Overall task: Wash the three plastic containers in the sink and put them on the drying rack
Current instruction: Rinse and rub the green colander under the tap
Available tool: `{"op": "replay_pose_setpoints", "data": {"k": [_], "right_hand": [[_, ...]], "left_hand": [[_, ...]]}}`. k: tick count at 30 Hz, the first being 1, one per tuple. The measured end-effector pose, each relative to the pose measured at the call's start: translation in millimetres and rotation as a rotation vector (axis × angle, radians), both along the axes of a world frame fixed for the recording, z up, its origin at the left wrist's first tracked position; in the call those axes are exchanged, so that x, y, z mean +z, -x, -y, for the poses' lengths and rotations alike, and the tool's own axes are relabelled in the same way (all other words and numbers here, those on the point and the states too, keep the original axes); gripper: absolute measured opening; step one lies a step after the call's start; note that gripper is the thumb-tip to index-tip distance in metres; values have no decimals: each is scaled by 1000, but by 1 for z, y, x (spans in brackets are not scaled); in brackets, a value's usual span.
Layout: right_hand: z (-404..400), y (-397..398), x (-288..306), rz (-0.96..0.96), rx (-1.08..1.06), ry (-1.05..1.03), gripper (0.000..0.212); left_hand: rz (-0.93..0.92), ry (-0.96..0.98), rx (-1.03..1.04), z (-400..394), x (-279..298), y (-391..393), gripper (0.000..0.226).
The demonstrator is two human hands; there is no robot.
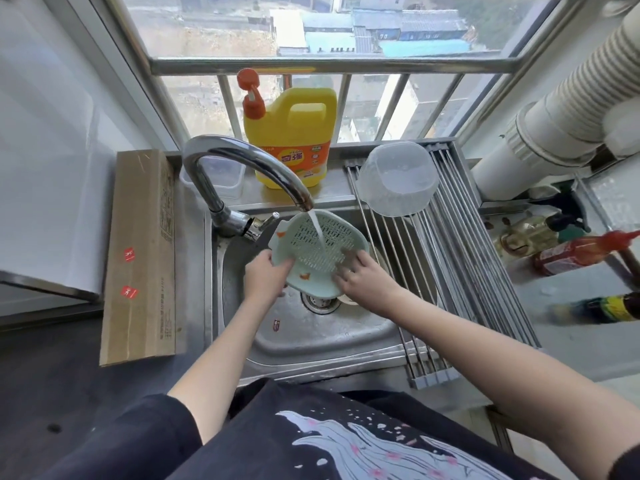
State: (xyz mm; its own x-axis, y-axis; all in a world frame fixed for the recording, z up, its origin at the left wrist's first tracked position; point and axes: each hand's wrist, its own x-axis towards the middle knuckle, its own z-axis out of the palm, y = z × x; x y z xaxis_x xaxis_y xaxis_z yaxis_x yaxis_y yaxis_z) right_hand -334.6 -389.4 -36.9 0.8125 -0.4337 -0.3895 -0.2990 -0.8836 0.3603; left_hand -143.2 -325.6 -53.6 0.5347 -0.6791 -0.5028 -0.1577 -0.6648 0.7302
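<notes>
Two hands hold one pale green strainer basket (313,252) over the middle of the sink (311,337). The left hand (265,280) grips the basket's near left rim, with the fingers curled under the edge. The right hand (363,277) grips its near right rim, with the fingers bent over the edge and into the basket. The basket is tipped so its holes face up toward the tap. Water (318,230) runs from the curved metal tap (242,174) onto the holes. Under the basket, near the drain (318,303), a bit of something white (346,299) peeks out, but I cannot tell what it is.

On the right side of the sink lies a drying rack (460,258) made of metal bars. A clear plastic bowl (398,178) sits upside down at the far end of the rack. Behind the tap, at the far left corner of the sink ledge, stands a clear plastic box (221,178). Next to it is a big yellow soap jug (294,136) with an orange pump. A long brown cardboard box (142,254) lies along the left side of the sink. Sauce bottles (581,254) lie far off to the right.
</notes>
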Motion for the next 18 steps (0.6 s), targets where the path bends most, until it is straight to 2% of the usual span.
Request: {"op": "replay_pose_setpoints", "data": {"k": [3, 6, 10, 12, 14, 16, 18], "right_hand": [[3, -4, 1, 18, -17, 5, 46], [-6, -19, 2, -4, -330, -131, 67], [-26, -45, -11, 229, -708, -423, 82], [-35, -55, -16, 347, -788, -575, 85], [-39, -55, -16, 397, -775, -684, 85], [-35, -41, -18, 348, -668, -608, 83], [-24, -23, -18, 203, -557, -333, 78]], "left_hand": [[55, -42, -79, 12, 0, -1, 31], [80, -34, -6, 18, -3, 12, 30], [-18, 2, 128, 23, -6, 36, 32], [-45, 1, 137, 24, -4, 43, 34], [-70, 1, 126, 23, -6, 45, 40], [-133, 7, 166, 21, -14, 43, 35], [-180, -1, 216, 18, -21, 41, 29]]}}
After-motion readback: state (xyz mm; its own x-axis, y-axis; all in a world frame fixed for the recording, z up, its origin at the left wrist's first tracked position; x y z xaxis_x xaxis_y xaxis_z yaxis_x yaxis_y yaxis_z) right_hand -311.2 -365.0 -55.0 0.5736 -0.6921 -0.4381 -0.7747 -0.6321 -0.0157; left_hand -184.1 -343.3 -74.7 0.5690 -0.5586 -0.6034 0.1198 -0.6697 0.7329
